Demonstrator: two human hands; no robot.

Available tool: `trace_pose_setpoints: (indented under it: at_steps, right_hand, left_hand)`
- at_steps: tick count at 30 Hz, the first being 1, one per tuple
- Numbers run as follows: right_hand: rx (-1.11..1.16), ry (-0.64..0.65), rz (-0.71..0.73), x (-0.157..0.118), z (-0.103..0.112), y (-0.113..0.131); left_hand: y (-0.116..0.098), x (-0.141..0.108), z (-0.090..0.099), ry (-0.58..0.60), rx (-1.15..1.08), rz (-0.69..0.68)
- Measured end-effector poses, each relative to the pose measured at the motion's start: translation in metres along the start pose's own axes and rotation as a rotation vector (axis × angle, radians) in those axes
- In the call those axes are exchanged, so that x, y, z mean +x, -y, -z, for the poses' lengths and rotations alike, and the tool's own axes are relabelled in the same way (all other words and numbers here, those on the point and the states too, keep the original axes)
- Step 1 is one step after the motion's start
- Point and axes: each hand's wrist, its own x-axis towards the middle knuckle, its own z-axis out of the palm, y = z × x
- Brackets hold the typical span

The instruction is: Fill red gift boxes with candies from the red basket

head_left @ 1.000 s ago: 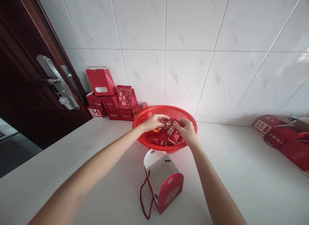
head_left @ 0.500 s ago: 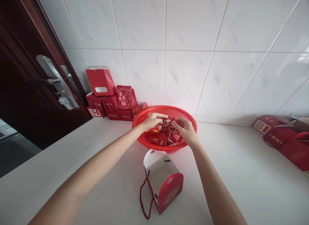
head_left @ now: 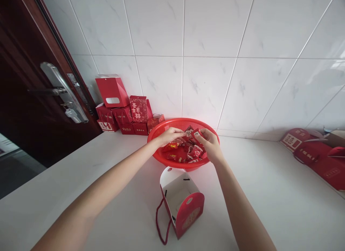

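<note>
A red oval plastic basket (head_left: pixel 183 121) holds several red and gold wrapped sweets (head_left: pixel 196 151). Both hands are inside its rim. My right hand (head_left: pixel 208 142) pinches a small red packet (head_left: pixel 197 133) with pale markings between thumb and fingers. At the basket's left part, my left hand (head_left: pixel 172 136) has its fingers together around something I cannot make out, beside a dark red wrapped piece. In front of the basket stands an open red gift box (head_left: pixel 191 215), white inside, with a dark red cord handle lying to its left.
Several red boxes (head_left: pixel 122 115) are stacked against the tiled wall at the back left. More red boxes (head_left: pixel 309 150) lie at the right edge. A dark door (head_left: pixel 21 82) with a metal handle borders the white counter (head_left: pixel 107 200).
My right hand has lifted slightly and the red packet in it shows more. My left hand has shifted a little to the right at its fingertips.
</note>
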Motion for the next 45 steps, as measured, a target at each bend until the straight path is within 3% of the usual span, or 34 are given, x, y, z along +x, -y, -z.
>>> trace_pose_setpoints:
  at_steps: [5,15,30,34,37,41,45]
  right_hand:
    - [0.152,-0.045,-0.083,0.002,0.001,-0.002]
    - [0.149,-0.089,-0.148,0.003,0.001,0.001]
    - [0.153,-0.110,-0.189,0.005,0.000,0.000]
    - [0.120,-0.044,-0.175,0.004,0.001,0.001]
    - [0.121,-0.006,-0.160,0.004,0.002,0.000]
    - [0.132,-0.099,-0.134,0.007,0.002,-0.007]
    - [0.106,-0.260,-0.143,0.011,0.002,-0.014]
  left_hand:
    - [-0.003,-0.003,-0.002,0.045,0.043,-0.038]
    - [-0.005,-0.006,-0.002,0.129,0.135,-0.135]
    - [-0.009,-0.006,-0.006,0.148,0.118,-0.139]
    - [-0.012,-0.004,-0.009,0.128,0.123,-0.146]
    - [-0.015,-0.001,-0.013,0.176,0.083,-0.145]
    - [-0.017,0.009,-0.015,0.222,0.045,-0.104]
    - [-0.018,0.028,-0.014,0.154,0.250,-0.066]
